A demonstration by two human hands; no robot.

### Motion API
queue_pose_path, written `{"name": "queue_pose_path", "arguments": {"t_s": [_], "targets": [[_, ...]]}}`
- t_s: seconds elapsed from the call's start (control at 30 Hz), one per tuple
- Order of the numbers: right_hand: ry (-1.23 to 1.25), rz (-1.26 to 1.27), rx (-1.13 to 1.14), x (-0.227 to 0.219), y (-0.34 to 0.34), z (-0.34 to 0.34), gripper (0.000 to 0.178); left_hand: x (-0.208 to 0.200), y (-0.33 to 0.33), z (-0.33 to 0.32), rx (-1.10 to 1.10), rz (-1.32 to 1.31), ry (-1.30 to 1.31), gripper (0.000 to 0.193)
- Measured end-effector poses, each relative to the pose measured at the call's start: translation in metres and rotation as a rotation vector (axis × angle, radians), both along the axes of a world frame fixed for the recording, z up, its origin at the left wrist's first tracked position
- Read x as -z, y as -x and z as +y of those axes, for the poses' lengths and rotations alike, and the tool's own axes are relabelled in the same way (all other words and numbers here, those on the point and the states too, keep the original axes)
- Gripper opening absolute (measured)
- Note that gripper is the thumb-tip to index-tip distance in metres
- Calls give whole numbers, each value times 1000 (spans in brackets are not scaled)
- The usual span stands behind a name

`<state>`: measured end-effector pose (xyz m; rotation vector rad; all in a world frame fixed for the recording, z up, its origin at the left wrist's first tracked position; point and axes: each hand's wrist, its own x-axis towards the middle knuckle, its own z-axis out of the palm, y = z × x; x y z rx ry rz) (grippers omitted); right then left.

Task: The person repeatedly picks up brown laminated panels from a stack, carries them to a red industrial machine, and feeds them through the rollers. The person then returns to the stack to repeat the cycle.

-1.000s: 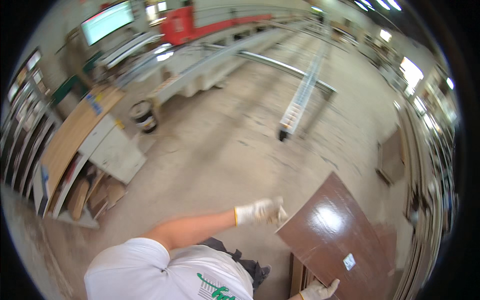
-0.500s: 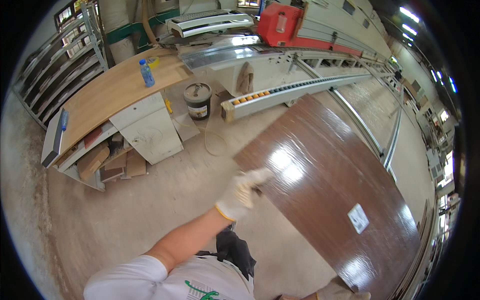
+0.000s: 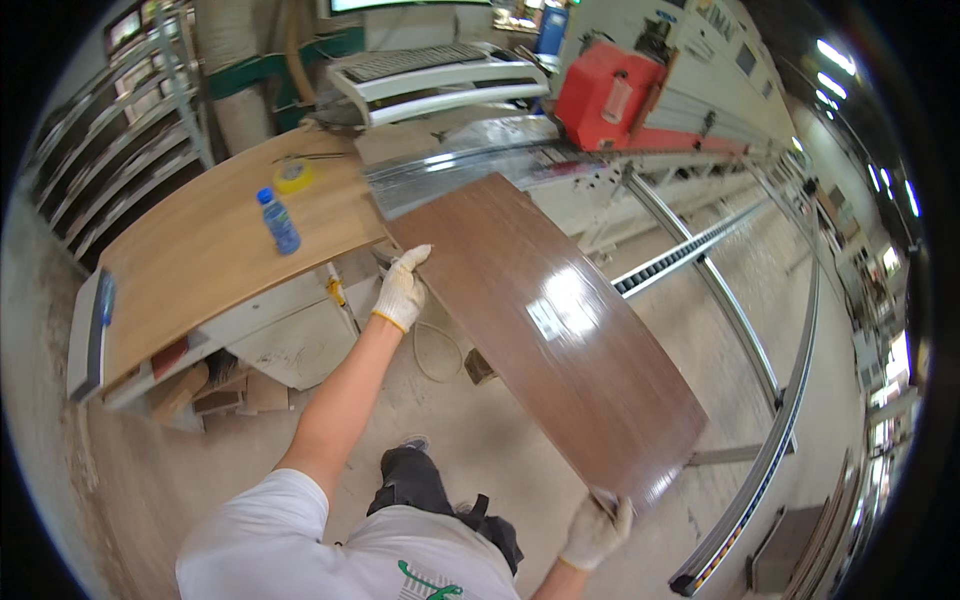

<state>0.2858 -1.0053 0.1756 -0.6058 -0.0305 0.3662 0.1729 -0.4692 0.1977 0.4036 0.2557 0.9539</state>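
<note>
A long brown wood-grain panel [image 3: 510, 270] with a shiny, film-like surface and a white label [image 3: 546, 319] is held tilted across the middle of the view. My left hand [image 3: 402, 289], in a white knit glove, grips its near-left edge close to the far corner. At the near-right end, my right hand [image 3: 597, 528], gloved too, is closed round the panel's corner. The panel's far end reaches the metal bed [image 3: 460, 165] of a large machine. Fingers under the panel are hidden.
On the left, a wooden-topped bench [image 3: 190, 235] bears a blue-capped bottle [image 3: 279, 224] and yellow tape [image 3: 293, 177]. A red machine head [image 3: 608, 97] stands behind the panel. Metal rails [image 3: 735, 300] run at right, with a curved-looking rail [image 3: 770, 490] nearer. A keyboard [image 3: 420, 62] rests on a white shelf.
The panel has moved forward and left, its far end now at the machine bed. Both my hands moved with it, and my right hand has come fully into view.
</note>
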Motion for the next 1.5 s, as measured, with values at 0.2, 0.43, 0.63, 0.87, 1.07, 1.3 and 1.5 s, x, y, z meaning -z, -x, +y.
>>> {"name": "queue_pose_path", "arguments": {"t_s": [0.2, 0.43, 0.63, 0.87, 1.07, 1.3, 1.5], "targets": [[-9, 67, -120, 16, 27, 163, 44, 62, -60, 70, 82, 221, 150, 26], [72, 251, -106, 26, 65, 236, 47, 77, -39, 115, 72, 519, -93, 33], [400, 430, -314, 16, 65, 221, 37, 31, -8, 134, 406, 925, -176, 39], [1375, -133, -375, 20, 142, 96, 74, 21, 76, 65, 95, 803, -461, 50], [1403, 305, 38, 59, 320, -80, 70, -37, 95, -120, -312, 755, -2006, 25], [1325, 579, 420, 111, 552, -228, 67, -10, 81, -466, 905, 356, -1718, 33], [1438, 1090, 615, 124, 749, -299, 69, 35, 248, -703, 1733, 232, -1747, 27]]}}
